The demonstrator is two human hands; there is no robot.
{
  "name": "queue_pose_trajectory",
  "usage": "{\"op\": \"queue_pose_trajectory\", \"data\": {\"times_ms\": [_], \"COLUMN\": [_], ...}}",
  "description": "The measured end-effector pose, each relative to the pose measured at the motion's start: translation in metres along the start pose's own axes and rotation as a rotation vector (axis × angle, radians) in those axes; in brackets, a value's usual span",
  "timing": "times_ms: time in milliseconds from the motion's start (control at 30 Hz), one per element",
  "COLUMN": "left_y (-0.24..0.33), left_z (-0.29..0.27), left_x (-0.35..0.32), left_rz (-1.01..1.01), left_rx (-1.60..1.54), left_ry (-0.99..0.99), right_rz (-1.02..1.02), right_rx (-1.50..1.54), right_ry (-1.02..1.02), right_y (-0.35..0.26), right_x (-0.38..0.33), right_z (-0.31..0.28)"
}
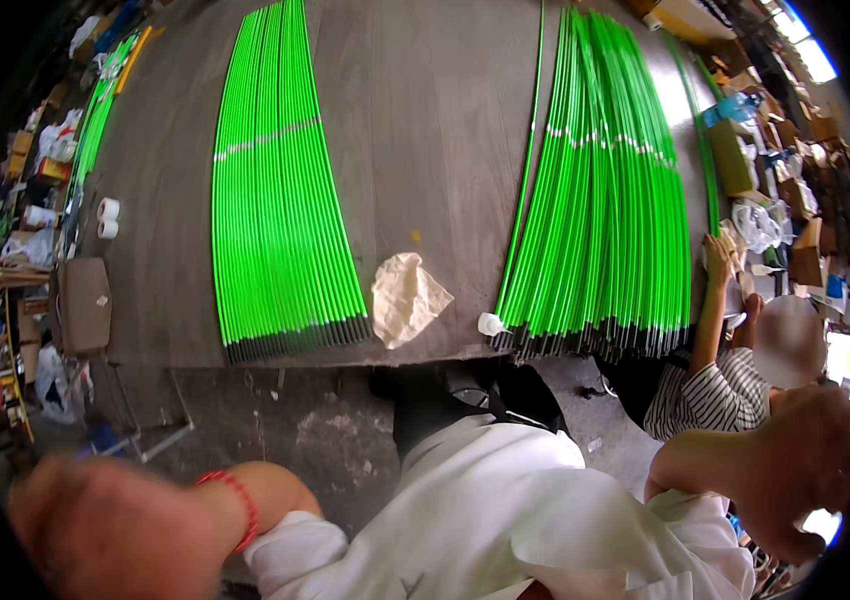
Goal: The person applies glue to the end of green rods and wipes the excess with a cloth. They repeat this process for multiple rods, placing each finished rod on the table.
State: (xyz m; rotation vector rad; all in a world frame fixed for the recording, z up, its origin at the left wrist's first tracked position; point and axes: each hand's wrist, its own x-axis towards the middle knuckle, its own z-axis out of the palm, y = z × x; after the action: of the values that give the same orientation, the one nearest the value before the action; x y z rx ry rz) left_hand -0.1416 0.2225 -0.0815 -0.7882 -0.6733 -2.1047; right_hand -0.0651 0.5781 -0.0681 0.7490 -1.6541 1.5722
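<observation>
My left hand [110, 525], with a red bracelet [243, 510] on its wrist, is raised close to the camera at the lower left. Its fingers are smeared and dark. My right hand [795, 475] is raised on the right side, thumb pointing down, its fingers lost in shadow near the rim. Neither hand touches the table [425, 120]. On it lie a flat row of bright green rods [280, 210] with black ends and a larger bundle of green rods [600, 200]. Between them rests a crumpled beige cloth [407, 300].
At right, a co-worker in a striped sleeve [710, 390] has hands by the table edge. A white cap-like piece [490, 324] sits by the bundle. Two white tape rolls [108, 220] and a brown chair back [83, 305] are at left. Cluttered boxes [740, 160] line the right.
</observation>
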Motion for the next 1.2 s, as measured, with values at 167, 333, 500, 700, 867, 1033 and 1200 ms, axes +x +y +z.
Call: {"op": "queue_pose_trajectory", "data": {"times_ms": [167, 333, 500, 700, 867, 1033, 1200], "left_y": [-0.064, -0.067, -0.028, 0.038, 0.063, 0.068, 0.055], "left_z": [-0.026, -0.033, -0.102, -0.167, -0.167, -0.196, -0.204], "left_x": [-0.150, -0.248, -0.370, -0.527, -0.549, -0.579, -0.584], "left_rz": [-0.688, -1.311, -2.288, -2.339, -1.993, -1.724, -1.562], "left_rx": [1.027, 0.873, 0.414, 1.022, 1.578, 1.686, 1.708], "left_ry": [-0.112, -0.131, -0.476, -0.646, -0.432, -0.510, -0.359], "right_rz": [0.343, 0.747, 1.494, 1.222, 1.227, 1.100, 1.061], "right_rx": [-0.105, -0.135, -0.198, -0.383, -0.512, -0.533, -0.620], "right_ry": [0.021, -0.047, -0.435, -1.305, -0.952, -0.828, -0.768], "right_y": [0.063, 0.090, 0.106, 0.117, 0.120, 0.124, 0.132], "right_x": [-0.076, -0.182, -0.325, -0.490, -0.548, -0.581, -0.599], "right_z": [-0.057, -0.091, -0.077, -0.076, -0.089, -0.091, -0.084]}}
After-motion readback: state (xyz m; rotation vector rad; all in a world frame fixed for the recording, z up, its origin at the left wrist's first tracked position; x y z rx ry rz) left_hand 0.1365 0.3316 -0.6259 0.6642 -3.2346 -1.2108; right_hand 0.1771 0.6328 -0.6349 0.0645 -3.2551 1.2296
